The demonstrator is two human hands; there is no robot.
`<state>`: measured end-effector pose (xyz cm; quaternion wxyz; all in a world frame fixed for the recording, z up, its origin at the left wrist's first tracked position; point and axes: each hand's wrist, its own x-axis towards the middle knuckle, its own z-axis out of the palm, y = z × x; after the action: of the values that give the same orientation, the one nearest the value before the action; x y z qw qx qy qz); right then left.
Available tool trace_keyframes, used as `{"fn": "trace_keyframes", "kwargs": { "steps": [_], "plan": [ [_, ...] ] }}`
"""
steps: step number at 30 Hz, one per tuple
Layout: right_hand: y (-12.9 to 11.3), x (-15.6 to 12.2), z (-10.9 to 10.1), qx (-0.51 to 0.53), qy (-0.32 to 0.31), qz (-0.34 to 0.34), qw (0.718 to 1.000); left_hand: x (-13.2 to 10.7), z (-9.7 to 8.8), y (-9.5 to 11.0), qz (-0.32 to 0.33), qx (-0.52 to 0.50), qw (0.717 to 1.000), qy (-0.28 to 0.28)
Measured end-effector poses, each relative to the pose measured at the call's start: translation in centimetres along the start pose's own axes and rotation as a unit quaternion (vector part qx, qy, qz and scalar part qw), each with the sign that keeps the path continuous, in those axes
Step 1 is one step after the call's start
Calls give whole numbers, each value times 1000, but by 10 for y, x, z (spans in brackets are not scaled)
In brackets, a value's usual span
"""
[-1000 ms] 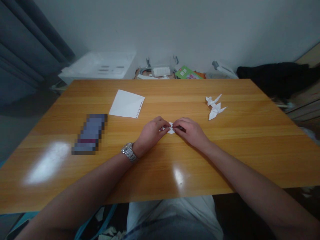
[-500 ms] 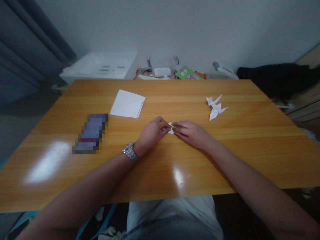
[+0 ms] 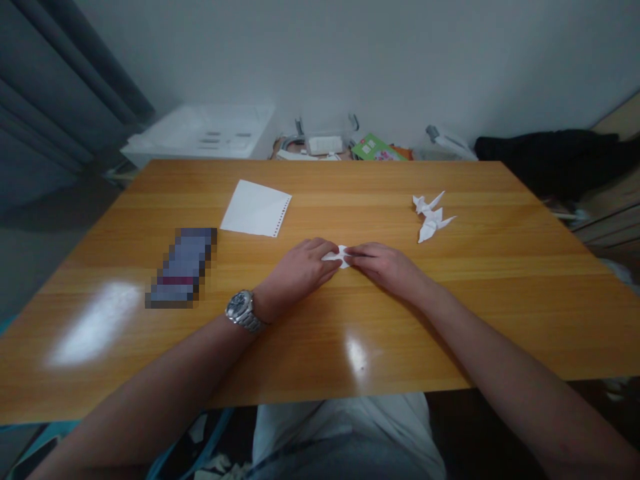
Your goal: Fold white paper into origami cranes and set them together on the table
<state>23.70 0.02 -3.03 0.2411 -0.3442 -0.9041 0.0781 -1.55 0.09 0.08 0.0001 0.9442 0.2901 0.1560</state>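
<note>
A small folded piece of white paper (image 3: 343, 256) lies on the wooden table between my two hands, partly covered by the fingers. My left hand (image 3: 305, 267), with a metal watch (image 3: 243, 310) at its wrist, grips the paper's left side between thumb and fingers. From the other side, my right hand (image 3: 383, 267) closes its fingers on the paper's right part. Two white origami cranes (image 3: 431, 219) rest close together beyond my right hand. To the upper left of my hands is a flat sheet of white paper (image 3: 256, 208) with a perforated right edge.
A pixelated phone-like object (image 3: 183, 267) lies on the left of the wooden table (image 3: 320, 340). Behind the table's far edge stand a white plastic bin (image 3: 200, 133), a green booklet (image 3: 377, 148) and dark cloth (image 3: 555, 157).
My left hand has shifted slightly left and its wrist has turned, showing the watch face. More of the folded paper's left part is visible. The right hand stays almost still.
</note>
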Motion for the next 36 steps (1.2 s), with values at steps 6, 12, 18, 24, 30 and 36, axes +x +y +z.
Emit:
{"fn": "trace_keyframes", "kwargs": {
  "steps": [6,12,18,24,30,36],
  "plan": [
    [0,0,-1,10,-2,-9,1000,-3,2,1,1,-2,1000,-24],
    [-1,-2,-3,26,-2,-14,1000,-3,5,3,-22,-15,999,-33],
    [-7,-2,-8,21,-13,-17,1000,-4,5,5,-33,-17,999,-31],
    [-11,-2,-11,16,-26,-7,1000,-4,-2,6,-39,-15,998,-41],
    [-7,-3,-9,19,-23,-23,999,-9,-6,-3,-38,-68,994,-72],
    [-4,-3,-10,9,-23,-35,999,-11,-13,-5,-54,-105,988,-101]
  ]
}}
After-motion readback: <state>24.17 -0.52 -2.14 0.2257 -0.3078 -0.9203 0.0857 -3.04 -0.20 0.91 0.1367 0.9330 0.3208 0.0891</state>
